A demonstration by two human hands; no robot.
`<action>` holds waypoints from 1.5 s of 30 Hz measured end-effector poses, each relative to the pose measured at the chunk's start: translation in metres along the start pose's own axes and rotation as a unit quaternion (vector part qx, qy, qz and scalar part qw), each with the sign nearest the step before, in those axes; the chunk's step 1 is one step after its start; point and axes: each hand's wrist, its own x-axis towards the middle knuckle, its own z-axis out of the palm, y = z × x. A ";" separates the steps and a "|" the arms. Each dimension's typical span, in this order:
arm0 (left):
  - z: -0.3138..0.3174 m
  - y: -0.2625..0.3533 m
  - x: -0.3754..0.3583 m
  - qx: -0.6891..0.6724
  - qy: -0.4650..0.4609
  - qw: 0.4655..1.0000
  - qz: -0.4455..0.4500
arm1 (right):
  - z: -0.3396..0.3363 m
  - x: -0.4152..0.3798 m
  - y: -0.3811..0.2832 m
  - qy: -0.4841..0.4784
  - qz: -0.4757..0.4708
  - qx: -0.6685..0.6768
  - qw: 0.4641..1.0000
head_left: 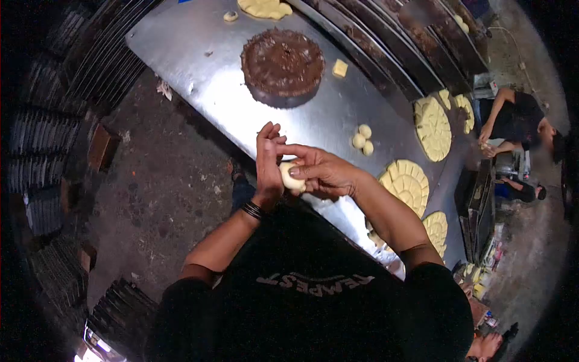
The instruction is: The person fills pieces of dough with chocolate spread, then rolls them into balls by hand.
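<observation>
Between my two hands is a pale dough ball (pixel 292 176), held just off the table's near edge. My left hand (pixel 269 161) is cupped along its left side with the fingers pointing up. My right hand (pixel 322 172) grips it from the right, thumb pressed onto the dough. Beyond my hands, a round pan of brown, chocolate-like filling (pixel 283 63) stands on the metal table (pixel 226 99). A cluster of dough balls (pixel 362 140) lies to the right. One cut dough piece (pixel 340 68) is beside the pan. A small ball with a dark spot (pixel 230 16) lies farther back.
Scored dough rounds (pixel 405 186) lie along the table's right side, another dough slab (pixel 264 7) at the far end. Dark trays (pixel 374 42) line the far edge. Tray racks (pixel 42 142) stand left. Co-workers (pixel 512 114) are at the right.
</observation>
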 end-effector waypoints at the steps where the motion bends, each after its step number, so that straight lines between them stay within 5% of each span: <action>1: -0.002 -0.004 0.015 -0.067 0.074 0.992 -0.072 | 0.000 0.010 -0.014 0.013 -0.005 -0.018 1.000; 3: -0.022 0.013 0.040 -0.061 0.116 0.984 -0.123 | -0.001 0.028 -0.055 0.100 -0.108 -0.311 0.939; 5: -0.050 0.024 0.055 -0.043 0.119 0.990 -0.059 | -0.006 0.046 -0.085 0.221 -0.230 -0.615 0.722; 8: -0.094 0.032 0.075 -0.040 0.168 0.982 -0.070 | -0.004 0.076 -0.119 0.253 -0.217 -0.714 0.615; 11: -0.125 0.046 0.087 -0.018 0.181 0.982 -0.058 | -0.015 0.116 -0.126 0.269 -0.233 -0.744 0.566; 15: -0.142 0.065 0.090 -0.024 0.206 0.977 -0.055 | -0.025 0.141 -0.129 0.265 -0.134 -0.734 0.611; 19: -0.142 0.069 0.089 -0.081 0.207 0.973 -0.057 | -0.056 0.132 -0.136 0.178 -0.083 -0.425 0.883; 21: -0.138 0.069 0.090 -0.101 0.197 0.974 -0.045 | -0.035 0.110 -0.137 0.162 -0.040 -0.213 0.963; 22: -0.134 0.068 0.086 -0.103 0.189 0.976 -0.037 | -0.029 0.103 -0.129 0.138 -0.089 -0.124 0.978; 25: -0.104 0.078 0.076 -0.085 0.142 0.985 -0.049 | -0.012 0.080 -0.098 0.063 -0.183 0.080 0.978; 29: -0.061 0.077 0.046 -0.067 0.068 0.993 -0.071 | -0.017 0.041 -0.055 -0.063 -0.211 0.144 0.965; 34: -0.073 0.052 -0.020 -0.006 0.132 0.986 -0.101 | -0.038 -0.029 0.007 -0.042 -0.197 0.156 0.967; 39: -0.016 0.041 -0.059 0.001 -0.073 0.973 -0.219 | -0.033 -0.060 0.045 -0.041 -0.124 0.189 0.973; 45: 0.032 0.035 -0.063 0.062 -0.154 0.980 -0.112 | -0.038 -0.069 0.061 -0.044 -0.159 0.199 0.966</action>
